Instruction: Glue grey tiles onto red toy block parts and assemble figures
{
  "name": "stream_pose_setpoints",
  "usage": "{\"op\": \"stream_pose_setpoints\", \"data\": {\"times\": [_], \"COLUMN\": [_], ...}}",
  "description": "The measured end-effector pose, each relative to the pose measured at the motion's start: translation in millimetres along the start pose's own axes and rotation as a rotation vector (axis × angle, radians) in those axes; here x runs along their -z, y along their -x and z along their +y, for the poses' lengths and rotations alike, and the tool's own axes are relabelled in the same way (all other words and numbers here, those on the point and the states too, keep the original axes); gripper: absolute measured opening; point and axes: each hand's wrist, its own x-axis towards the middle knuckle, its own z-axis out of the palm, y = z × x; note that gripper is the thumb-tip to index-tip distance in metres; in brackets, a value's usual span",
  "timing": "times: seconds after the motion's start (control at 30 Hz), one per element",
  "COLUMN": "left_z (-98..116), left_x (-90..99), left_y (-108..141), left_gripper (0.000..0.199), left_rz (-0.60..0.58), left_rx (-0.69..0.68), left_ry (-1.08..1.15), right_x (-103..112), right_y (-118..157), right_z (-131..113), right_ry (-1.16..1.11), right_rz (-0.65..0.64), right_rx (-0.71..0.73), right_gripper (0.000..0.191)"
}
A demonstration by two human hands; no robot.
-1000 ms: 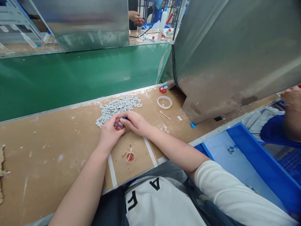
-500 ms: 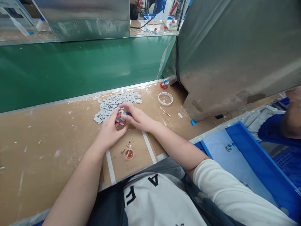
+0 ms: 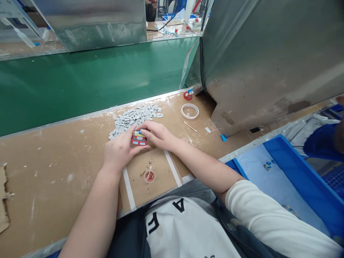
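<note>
Between my two hands is a small toy (image 3: 139,140) with a red base, pale blue patches along its side and yellow and blue parts on top. My left hand (image 3: 119,150) is closed around its left side. From the right, my right hand (image 3: 159,135) grips its upper part with thumb and fingers, which hide some of the top. Just beyond the hands lies a heap of small grey rectangular pieces (image 3: 134,116). Nearer my body stands a little round cup (image 3: 149,176) of reddish liquid with a white stick in it.
A similar red and blue toy (image 3: 188,94) stands at the back, near a tape roll (image 3: 182,111) and a cotton swab (image 3: 190,126). A metal panel (image 3: 263,61) blocks the right. A blue tray (image 3: 295,154) holds several small pieces. Torn cardboard (image 3: 3,200) lies far left.
The toy has turned in my hands, so its long side with pale blue patches now faces me. The view has shifted slightly, bringing torn cardboard in at the left.
</note>
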Motion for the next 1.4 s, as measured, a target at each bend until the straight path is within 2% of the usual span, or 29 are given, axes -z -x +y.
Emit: {"op": "stream_pose_setpoints", "data": {"times": [0.13,0.3,0.57,0.77,0.93,1.07,1.2,1.3,1.4], "left_z": [7,14,20,11,7,6,10,13,10], "left_x": [0.9,4.4,10.7,17.4,20.1,22.6,24.5,24.8,23.4], "left_y": [-1,-2,-3,-4,-2,-2,-4,-5,-5], "left_gripper": [0.078,0.066,0.065,0.065,0.072,0.076,0.081,0.083,0.08], "left_rz": [0.03,0.011,0.044,0.106,0.073,0.145,0.139,0.157,0.156], "left_rx": [-0.066,-0.026,-0.033,0.03,-0.023,-0.102,-0.215,-0.275,-0.31], "left_ry": [-0.01,-0.001,0.024,0.068,0.082,0.074,0.017,0.046,0.173], "right_x": [-2,-1,4,22,31,27,18,14,11], "right_y": [3,1,2,3,2,3,1,1,3], "right_z": [-4,-9,-13,-6,-9,-16,-19,-18,-14], "right_ry": [-0.077,-0.145,-0.143,0.168,0.382,0.573,0.723,0.749,0.692], "right_rz": [-0.061,-0.106,-0.173,-0.221,-0.262,-0.259,-0.336,-0.359,-0.315], "right_rx": [-0.073,-0.117,-0.092,0.166,0.346,0.344,0.294,0.281,0.327], "right_gripper": [0.029,0.02,0.026,0.06,0.058,0.049,0.052,0.054,0.051]}}
